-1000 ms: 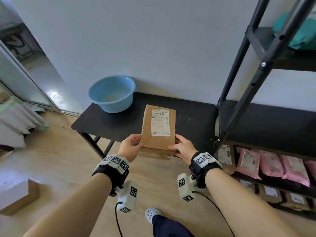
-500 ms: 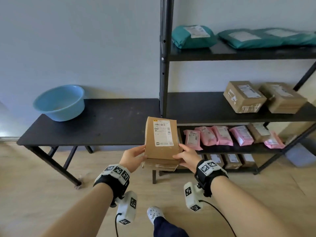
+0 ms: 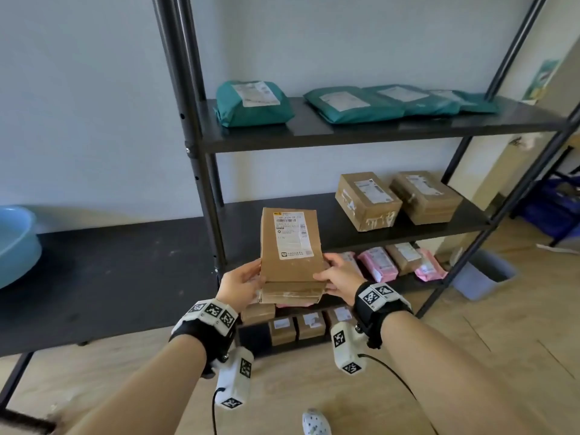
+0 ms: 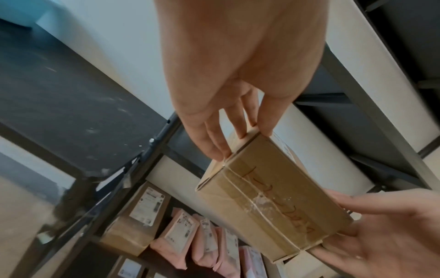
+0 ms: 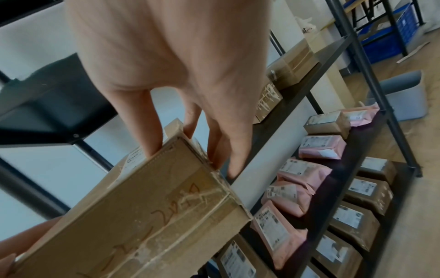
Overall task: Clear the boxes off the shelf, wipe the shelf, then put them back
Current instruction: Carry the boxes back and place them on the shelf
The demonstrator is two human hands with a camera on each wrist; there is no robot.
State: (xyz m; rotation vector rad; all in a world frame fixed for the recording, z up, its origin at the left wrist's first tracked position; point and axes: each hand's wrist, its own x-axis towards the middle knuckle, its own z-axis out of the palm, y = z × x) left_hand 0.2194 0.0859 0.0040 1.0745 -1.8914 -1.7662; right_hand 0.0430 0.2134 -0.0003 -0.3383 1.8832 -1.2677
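Observation:
I hold a brown cardboard box (image 3: 290, 246) with a white label in both hands, in front of the black shelf unit's middle shelf (image 3: 329, 237). My left hand (image 3: 240, 284) grips its left near edge and my right hand (image 3: 337, 277) grips its right near edge. The left wrist view shows the taped end of the box (image 4: 271, 199) with my left hand (image 4: 235, 137) pinching one corner. In the right wrist view my right hand (image 5: 190, 148) clamps the box (image 5: 142, 216) at its edge. Two more brown boxes (image 3: 367, 200) (image 3: 425, 196) sit on the right of the middle shelf.
Green mailer bags (image 3: 252, 103) lie on the upper shelf. Pink bags (image 3: 378, 263) and small brown parcels (image 3: 310, 324) fill the lower shelves. A black table (image 3: 103, 277) with a blue basin (image 3: 15, 243) stands left of the shelf post (image 3: 201, 183). A grey bin (image 3: 485, 273) stands at right.
My view has swung right from the black table to the shelf unit. Both hands have carried the box along, and it is now in front of the middle shelf's left part.

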